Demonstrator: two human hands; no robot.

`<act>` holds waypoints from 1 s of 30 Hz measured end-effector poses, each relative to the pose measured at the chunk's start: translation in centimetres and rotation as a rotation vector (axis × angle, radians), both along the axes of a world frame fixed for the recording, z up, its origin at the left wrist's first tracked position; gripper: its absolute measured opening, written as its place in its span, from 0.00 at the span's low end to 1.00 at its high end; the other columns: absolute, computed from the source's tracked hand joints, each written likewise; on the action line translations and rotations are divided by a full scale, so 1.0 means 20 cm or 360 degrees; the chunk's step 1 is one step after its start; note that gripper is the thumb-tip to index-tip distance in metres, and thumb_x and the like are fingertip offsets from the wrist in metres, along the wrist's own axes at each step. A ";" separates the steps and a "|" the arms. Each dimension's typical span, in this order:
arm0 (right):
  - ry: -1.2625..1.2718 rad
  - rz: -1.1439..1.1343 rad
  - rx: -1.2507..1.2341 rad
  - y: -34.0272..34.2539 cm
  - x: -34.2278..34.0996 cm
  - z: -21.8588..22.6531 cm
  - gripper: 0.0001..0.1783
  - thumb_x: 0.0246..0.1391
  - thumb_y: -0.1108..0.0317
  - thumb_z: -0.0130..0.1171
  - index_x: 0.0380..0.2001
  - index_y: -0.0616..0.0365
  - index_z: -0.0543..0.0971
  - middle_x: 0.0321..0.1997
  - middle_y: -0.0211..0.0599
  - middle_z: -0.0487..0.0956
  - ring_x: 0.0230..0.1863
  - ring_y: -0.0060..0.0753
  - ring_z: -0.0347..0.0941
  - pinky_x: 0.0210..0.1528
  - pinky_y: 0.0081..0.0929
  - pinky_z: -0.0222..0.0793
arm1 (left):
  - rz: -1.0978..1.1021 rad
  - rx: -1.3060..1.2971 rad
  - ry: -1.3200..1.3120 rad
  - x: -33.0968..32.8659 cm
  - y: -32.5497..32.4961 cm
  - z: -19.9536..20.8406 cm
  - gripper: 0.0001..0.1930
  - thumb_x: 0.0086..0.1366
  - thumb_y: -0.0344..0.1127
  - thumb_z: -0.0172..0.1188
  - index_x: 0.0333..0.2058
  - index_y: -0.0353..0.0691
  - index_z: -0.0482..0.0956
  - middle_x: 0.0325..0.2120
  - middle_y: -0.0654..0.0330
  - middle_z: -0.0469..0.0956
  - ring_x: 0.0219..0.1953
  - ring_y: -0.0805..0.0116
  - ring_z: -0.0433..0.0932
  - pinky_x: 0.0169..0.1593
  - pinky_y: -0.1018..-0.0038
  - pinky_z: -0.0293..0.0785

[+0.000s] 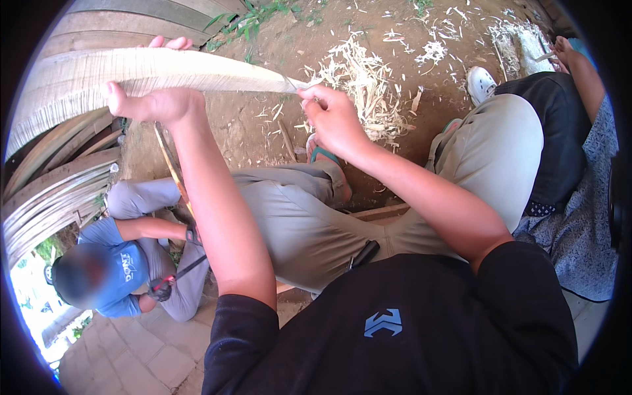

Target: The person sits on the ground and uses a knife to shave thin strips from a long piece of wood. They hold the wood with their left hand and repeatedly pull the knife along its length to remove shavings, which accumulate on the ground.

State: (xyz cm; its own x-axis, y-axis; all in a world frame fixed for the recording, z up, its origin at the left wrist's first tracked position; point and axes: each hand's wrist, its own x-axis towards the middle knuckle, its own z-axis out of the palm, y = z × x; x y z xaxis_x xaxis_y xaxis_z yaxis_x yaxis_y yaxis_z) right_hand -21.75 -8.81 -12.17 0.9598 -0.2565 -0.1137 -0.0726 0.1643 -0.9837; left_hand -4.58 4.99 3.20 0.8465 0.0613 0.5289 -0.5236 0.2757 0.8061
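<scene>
A long, pale band of fine strips, bamboo-like, stretches from the upper left toward the middle, narrowing to its right end. My left hand holds it up from below; the fingertips show past its top edge and the thumb is at its lower edge. With thumb and fingers pinched together, my right hand is closed on the narrow end. Exactly how many strips lie between those fingertips is too small to tell.
Pale shavings lie heaped on the dirt ground. Stacked boards stand at the left. A person in a blue shirt sits at lower left, holding a tool. Another person's hand shows at upper right.
</scene>
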 end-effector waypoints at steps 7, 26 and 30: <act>0.0161 0.0016 0.0125 -0.03 -0.01 0.01 0.14 0.69 0.71 0.52 0.55 0.59 0.79 0.25 0.28 0.72 0.15 0.16 0.62 0.16 0.24 0.58 | 0.0016 0.0040 -0.0015 -0.02 -0.06 0.00 0.41 0.61 0.73 0.43 0.46 0.34 0.73 0.35 0.39 0.79 0.27 0.42 0.83 0.34 0.52 0.80; 0.0188 -0.0027 0.0099 0.00 0.03 -0.07 0.12 0.69 0.71 0.52 0.50 0.63 0.81 0.23 0.27 0.72 0.16 0.17 0.62 0.16 0.24 0.56 | 0.0039 -0.0035 0.0017 0.01 0.00 0.00 0.41 0.61 0.72 0.43 0.46 0.32 0.74 0.34 0.42 0.78 0.27 0.42 0.83 0.37 0.50 0.79; 0.0359 0.0018 0.0134 -0.10 0.06 -0.15 0.12 0.69 0.71 0.53 0.51 0.61 0.81 0.22 0.25 0.71 0.16 0.15 0.62 0.15 0.23 0.55 | 0.0049 -0.0008 -0.0002 -0.01 -0.02 0.00 0.42 0.61 0.72 0.44 0.46 0.30 0.73 0.35 0.41 0.78 0.27 0.43 0.83 0.36 0.51 0.80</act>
